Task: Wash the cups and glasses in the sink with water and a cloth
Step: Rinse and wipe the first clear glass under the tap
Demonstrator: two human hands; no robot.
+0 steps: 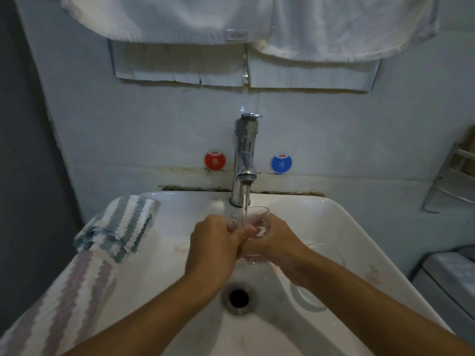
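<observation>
Glass [253, 222], clear and stemless, held over the sink [334, 227] directly under the tap [245, 155], with the running stream falling into its open mouth. Its long axis leans slightly from upright, mouth toward 12 o'clock, base toward 6 o'clock. The left hand [210, 242] grips it from 9 o'clock, fingers curled round the wall and thumb lying across the near side. The right hand [277, 242] cups it from 3 o'clock, fingers wrapped behind and beneath the bowl. Both hands are in contact with the glass; neither is nearer than the other.

A second glass [326, 250] lies in the basin at about 4 o'clock of the held one, partly hidden by the right forearm. The drain [239, 298] lies at 6 o'clock. A striped cloth [120, 224] rests on the sink's left rim at 9 o'clock, well apart from both hands; the left hand is on its side.

Judged stage: rinsing or filling, cloth not yet in use. The next move likely calls for one hand to steady the glass alone while the left reaches for the cloth.
</observation>
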